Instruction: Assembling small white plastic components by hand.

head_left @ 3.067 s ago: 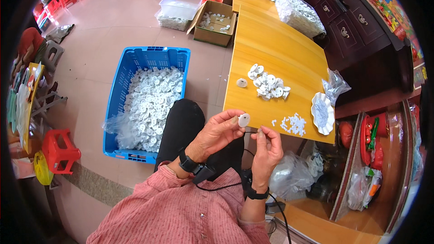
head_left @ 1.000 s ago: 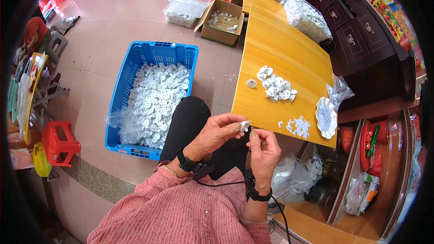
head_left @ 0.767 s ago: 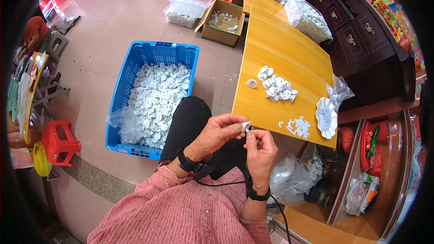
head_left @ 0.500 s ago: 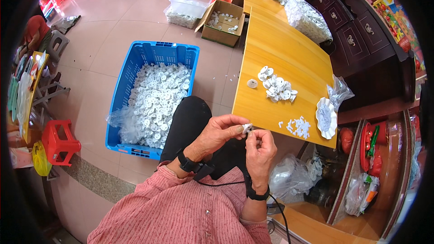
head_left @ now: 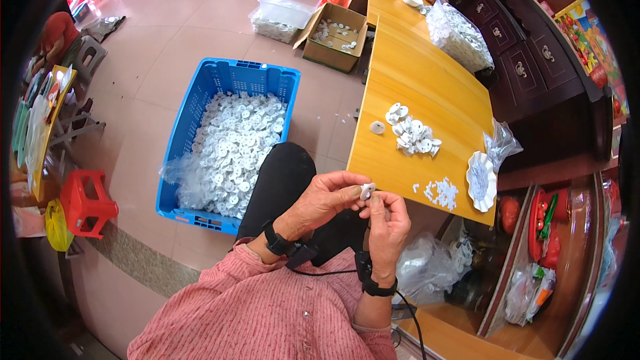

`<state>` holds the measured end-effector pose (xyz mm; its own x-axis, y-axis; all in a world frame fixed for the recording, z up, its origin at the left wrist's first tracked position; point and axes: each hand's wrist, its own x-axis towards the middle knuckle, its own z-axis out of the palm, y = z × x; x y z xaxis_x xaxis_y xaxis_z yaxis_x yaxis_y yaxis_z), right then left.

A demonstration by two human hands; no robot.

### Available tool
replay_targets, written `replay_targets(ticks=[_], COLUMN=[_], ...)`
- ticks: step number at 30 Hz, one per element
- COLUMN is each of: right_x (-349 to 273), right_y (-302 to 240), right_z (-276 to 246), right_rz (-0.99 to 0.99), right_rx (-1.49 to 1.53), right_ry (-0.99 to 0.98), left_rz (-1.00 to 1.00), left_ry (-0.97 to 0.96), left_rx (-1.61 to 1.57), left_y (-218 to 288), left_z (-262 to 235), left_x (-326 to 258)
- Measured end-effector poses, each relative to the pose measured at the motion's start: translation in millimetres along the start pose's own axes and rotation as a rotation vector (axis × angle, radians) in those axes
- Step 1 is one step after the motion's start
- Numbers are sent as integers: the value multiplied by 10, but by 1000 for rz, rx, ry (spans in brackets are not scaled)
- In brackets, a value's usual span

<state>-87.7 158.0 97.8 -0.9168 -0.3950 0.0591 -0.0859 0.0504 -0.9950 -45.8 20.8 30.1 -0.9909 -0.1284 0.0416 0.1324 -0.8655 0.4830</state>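
The person's left hand [head_left: 327, 199] and right hand [head_left: 389, 221] meet just off the near edge of the desk [head_left: 427, 87], above a dark trouser knee, and together pinch a small white disc [head_left: 367, 191]; the left thumb and fingers close on it from the left, the right fingertips press it from below and the right, so both hands are closed narrow on the one part. Each wrist wears a black band with a thin cable. To the left on the floor stands a blue crate [head_left: 227, 137] lined with clear film and heaped with white discs. On the desk, near its middle, lies a pile [head_left: 412, 135] of the same discs, with one single disc [head_left: 377, 127] just left of it by the left edge. Close to the near edge sits a scatter of tiny white bits [head_left: 440, 192], and beside it, at the near right corner, a white fluted dish [head_left: 481, 180] touching a crumpled clear bag [head_left: 501, 147]. At the far end a large clear bag [head_left: 457, 35] full of white parts rests on the right edge, and another person's hands work beyond it. On the floor past the crate are an open brown carton [head_left: 333, 39] holding a few discs and a clear plastic tub [head_left: 288, 8]. A red stool [head_left: 87, 201] stands at the far left
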Motion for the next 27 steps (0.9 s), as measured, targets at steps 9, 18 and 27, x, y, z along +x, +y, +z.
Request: replay_targets(ticks=[9, 18, 27], right_x=[-19, -23, -7], right_y=[52, 93, 227], right_z=[73, 78, 109], right_rz=[7, 5, -24], right_rx=[-22, -174, -248], right_ry=[14, 30, -7], left_rz=[0, 359, 350], left_ry=[53, 263, 294], left_rx=[116, -275, -530], left_y=[17, 382, 535], left_z=[-12, -517, -726], left_x=[-39, -53, -64])
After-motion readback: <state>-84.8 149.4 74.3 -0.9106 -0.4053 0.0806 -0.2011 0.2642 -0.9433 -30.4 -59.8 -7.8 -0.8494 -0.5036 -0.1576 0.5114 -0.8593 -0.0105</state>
